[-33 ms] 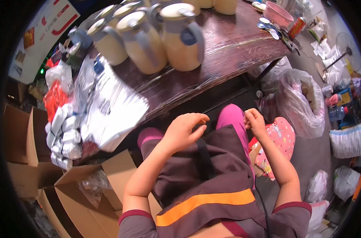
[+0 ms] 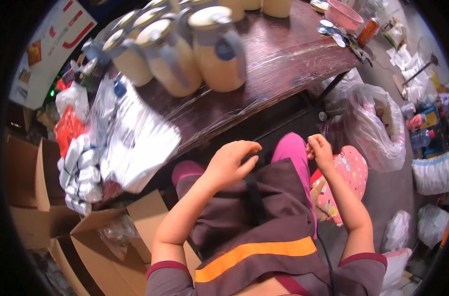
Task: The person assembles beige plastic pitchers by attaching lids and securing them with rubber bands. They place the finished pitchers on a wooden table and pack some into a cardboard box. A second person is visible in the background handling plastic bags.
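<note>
My left hand (image 2: pixel 230 165) hovers over the dark apron (image 2: pixel 224 212) on my lap, its thumb and fingers apart with nothing between them. Beside my pink-clad right knee (image 2: pixel 292 148) is my right hand (image 2: pixel 320 149), its fingers curled in and no object showing in them. In front of me, several cream jugs with grey-blue handles and collars stand on the dark red table; the nearest jug (image 2: pixel 217 64) has a round dark label. Left of them, a stack of shiny clear plastic bags (image 2: pixel 140 140) hangs over the table edge. Neither hand touches the jugs or bags.
Open cardboard boxes (image 2: pixel 106 251) stand at the lower left. A pink basin (image 2: pixel 343 17) and round lids (image 2: pixel 333 32) lie at the table's far right. A large translucent sack (image 2: pixel 375 128) sits on the floor at right, near a pink patterned cushion (image 2: pixel 350 177). Right of that stands a fan (image 2: pixel 431 60).
The view has shifted slightly, so the jugs appear a little farther left and lower. Both hands keep nearly the same pose and place.
</note>
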### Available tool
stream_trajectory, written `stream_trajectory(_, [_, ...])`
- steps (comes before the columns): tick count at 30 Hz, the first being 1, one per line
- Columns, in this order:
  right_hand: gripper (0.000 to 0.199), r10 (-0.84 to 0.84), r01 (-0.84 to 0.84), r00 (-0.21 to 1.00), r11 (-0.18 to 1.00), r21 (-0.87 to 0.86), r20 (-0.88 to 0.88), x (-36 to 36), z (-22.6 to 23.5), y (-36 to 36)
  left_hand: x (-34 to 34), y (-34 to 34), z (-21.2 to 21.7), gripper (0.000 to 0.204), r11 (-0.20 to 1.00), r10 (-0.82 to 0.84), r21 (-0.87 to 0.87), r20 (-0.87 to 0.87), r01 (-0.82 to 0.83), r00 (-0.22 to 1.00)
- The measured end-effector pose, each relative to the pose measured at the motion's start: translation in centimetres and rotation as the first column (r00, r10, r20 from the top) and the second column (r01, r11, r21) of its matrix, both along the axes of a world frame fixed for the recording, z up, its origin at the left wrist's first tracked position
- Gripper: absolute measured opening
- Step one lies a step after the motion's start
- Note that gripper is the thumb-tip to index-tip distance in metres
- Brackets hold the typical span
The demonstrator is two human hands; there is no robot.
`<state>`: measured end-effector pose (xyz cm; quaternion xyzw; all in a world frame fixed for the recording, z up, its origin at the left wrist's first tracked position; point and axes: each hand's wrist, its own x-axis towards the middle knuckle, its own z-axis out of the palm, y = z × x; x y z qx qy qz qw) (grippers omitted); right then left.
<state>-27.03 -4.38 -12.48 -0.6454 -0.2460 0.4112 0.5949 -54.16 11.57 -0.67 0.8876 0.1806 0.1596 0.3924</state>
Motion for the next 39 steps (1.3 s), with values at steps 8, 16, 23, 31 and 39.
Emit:
stream_trajectory(8, [0.016, -0.132, 0.091, 0.950, 0.984, 0.153, 0.283, 16.2, 3.8, 9.8, 22.3, 8.1, -5.3, 0.046, 0.813, 0.275, 0.523, 0.037, -0.253, 0.961])
stream_trajectory(16, [0.015, -0.065, -0.146, 0.767, 0.951, 0.272, 0.639, 26.2, 10.6, 30.6, 27.0, 9.0, -7.5, 0.082, 0.877, 0.280, 0.467, -0.307, -0.112, 0.909])
stream_trajectory(23, [0.038, -0.381, -0.458, 0.040, 0.814, 0.356, 0.924, 34.1, 23.7, 48.9, 26.2, 9.6, -7.2, 0.071, 0.881, 0.303, 0.445, -0.264, -0.164, 0.916])
stream_trajectory(31, [0.040, 0.131, -0.268, -0.202, 0.946, -0.183, 0.971, 43.4, 19.6, 58.7, 25.8, 9.9, -8.0, 0.078, 0.887, 0.305, 0.402, -0.140, -0.227, 0.942])
stream_trajectory(39, [0.039, -0.147, -0.198, -0.754, 0.980, -0.008, 0.640, 46.2, 17.1, 60.2, 25.9, 8.5, -10.2, 0.064, 0.855, 0.365, 0.396, -0.003, -0.334, 0.931])
